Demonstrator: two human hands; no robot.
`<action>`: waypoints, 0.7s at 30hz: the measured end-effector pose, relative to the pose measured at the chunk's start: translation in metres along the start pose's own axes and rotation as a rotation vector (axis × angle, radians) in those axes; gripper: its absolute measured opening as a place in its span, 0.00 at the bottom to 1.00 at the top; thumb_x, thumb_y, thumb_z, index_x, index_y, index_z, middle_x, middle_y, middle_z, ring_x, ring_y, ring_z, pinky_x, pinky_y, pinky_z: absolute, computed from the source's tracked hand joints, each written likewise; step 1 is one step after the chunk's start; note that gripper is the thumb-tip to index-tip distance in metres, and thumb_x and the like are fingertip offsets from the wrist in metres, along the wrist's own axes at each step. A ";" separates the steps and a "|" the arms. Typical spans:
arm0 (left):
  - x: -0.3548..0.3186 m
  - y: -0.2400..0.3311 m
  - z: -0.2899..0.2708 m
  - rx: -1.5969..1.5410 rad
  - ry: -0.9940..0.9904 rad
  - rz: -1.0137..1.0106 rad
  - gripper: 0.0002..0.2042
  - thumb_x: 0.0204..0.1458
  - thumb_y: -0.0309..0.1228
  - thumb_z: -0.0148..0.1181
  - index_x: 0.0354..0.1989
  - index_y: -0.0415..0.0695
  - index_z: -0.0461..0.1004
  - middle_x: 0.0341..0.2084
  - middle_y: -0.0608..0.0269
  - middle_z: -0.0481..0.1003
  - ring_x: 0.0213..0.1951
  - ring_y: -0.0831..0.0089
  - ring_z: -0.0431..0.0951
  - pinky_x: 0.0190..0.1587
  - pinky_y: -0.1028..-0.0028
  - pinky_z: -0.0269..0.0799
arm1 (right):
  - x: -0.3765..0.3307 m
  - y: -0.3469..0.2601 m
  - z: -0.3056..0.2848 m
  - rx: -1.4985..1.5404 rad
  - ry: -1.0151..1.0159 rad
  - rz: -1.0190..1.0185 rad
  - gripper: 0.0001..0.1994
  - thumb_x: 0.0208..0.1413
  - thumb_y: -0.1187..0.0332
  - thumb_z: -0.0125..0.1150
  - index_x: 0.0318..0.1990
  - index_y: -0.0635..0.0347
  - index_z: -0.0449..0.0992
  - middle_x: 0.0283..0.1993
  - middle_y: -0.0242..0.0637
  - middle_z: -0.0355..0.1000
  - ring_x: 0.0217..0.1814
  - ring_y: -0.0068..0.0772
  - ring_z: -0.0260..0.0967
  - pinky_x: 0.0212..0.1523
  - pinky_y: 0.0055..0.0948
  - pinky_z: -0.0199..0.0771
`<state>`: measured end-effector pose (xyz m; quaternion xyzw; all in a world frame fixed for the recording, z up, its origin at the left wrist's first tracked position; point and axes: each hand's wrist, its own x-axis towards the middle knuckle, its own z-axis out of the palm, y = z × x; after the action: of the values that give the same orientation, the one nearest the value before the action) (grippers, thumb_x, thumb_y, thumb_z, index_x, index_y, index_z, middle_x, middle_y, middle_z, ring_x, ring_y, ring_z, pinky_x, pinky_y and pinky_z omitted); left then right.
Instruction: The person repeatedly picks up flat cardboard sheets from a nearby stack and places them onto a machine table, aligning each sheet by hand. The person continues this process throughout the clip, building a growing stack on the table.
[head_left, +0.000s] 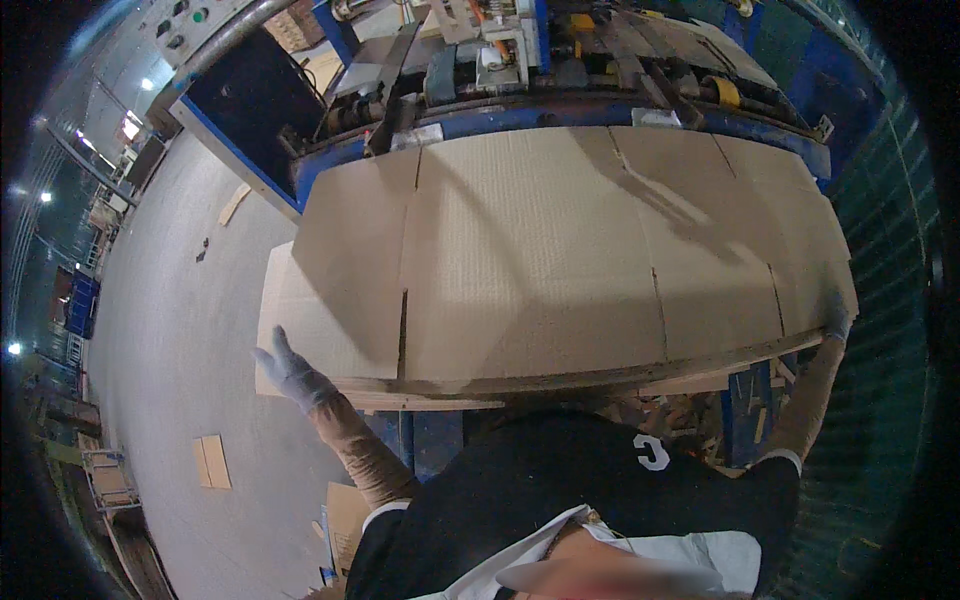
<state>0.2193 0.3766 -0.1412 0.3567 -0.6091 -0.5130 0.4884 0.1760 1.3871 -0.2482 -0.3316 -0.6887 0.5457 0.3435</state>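
Note:
A stack of slotted brown cardboard sheets (530,240) lies in front of me, its far edge against the machine. My left hand (295,374), in a pale glove, is at the near left corner of the stack. Its fingers are stretched out and spread, with nothing gripped between them. On the opposite side, my right hand (838,316) touches the right edge near the front corner. Dim light and the sheet edge hide how its fingers are bent.
A blue machine (470,125) with rollers and metal arms spans the far side. Its control panel (190,25) stands at the upper left. Loose cardboard pieces (211,462) lie on the grey floor (160,330). Cardboard scraps (685,420) are heaped under the stack. Green netting (900,330) hangs at right.

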 end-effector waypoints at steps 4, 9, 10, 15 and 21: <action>0.009 0.040 -0.011 -0.296 0.045 0.176 0.35 0.52 0.34 0.59 0.64 0.26 0.51 0.62 0.42 0.57 0.61 0.54 0.61 0.63 0.61 0.56 | -0.013 -0.002 -0.002 0.434 0.059 -0.051 0.23 0.57 0.62 0.57 0.59 0.63 0.68 0.56 0.39 0.70 0.52 0.34 0.69 0.52 0.35 0.70; 0.042 0.034 -0.007 -0.721 -0.281 -0.078 0.20 0.52 0.31 0.59 0.51 0.31 0.68 0.48 0.49 0.70 0.50 0.59 0.70 0.55 0.65 0.65 | -0.091 -0.104 0.024 0.514 0.108 -0.089 0.21 0.56 0.68 0.58 0.57 0.63 0.68 0.55 0.40 0.70 0.52 0.36 0.69 0.52 0.35 0.69; 0.047 0.030 -0.008 -0.718 -0.343 -0.214 0.18 0.52 0.30 0.58 0.48 0.32 0.70 0.46 0.51 0.71 0.48 0.60 0.71 0.53 0.66 0.67 | -0.116 -0.135 0.029 0.491 0.100 -0.144 0.21 0.55 0.68 0.58 0.57 0.63 0.68 0.54 0.41 0.70 0.51 0.35 0.69 0.52 0.35 0.69; 0.022 0.015 -0.034 -0.487 -0.487 0.038 0.13 0.51 0.25 0.58 0.46 0.36 0.73 0.43 0.56 0.73 0.48 0.67 0.70 0.49 0.69 0.69 | -0.288 -0.226 0.058 -0.250 0.096 -0.624 0.22 0.54 0.68 0.57 0.57 0.64 0.69 0.51 0.41 0.72 0.48 0.35 0.69 0.49 0.31 0.68; -0.075 0.017 -0.019 0.136 -0.863 0.603 0.21 0.47 0.17 0.54 0.53 0.37 0.71 0.55 0.49 0.69 0.56 0.58 0.68 0.59 0.64 0.62 | -0.420 -0.170 0.127 -0.692 -0.988 -1.281 0.19 0.45 0.72 0.60 0.49 0.53 0.73 0.55 0.38 0.71 0.60 0.43 0.65 0.60 0.43 0.65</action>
<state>0.2584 0.4452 -0.1422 -0.0471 -0.8621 -0.4095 0.2949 0.2846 0.9401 -0.1496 0.3071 -0.9389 0.0899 0.1268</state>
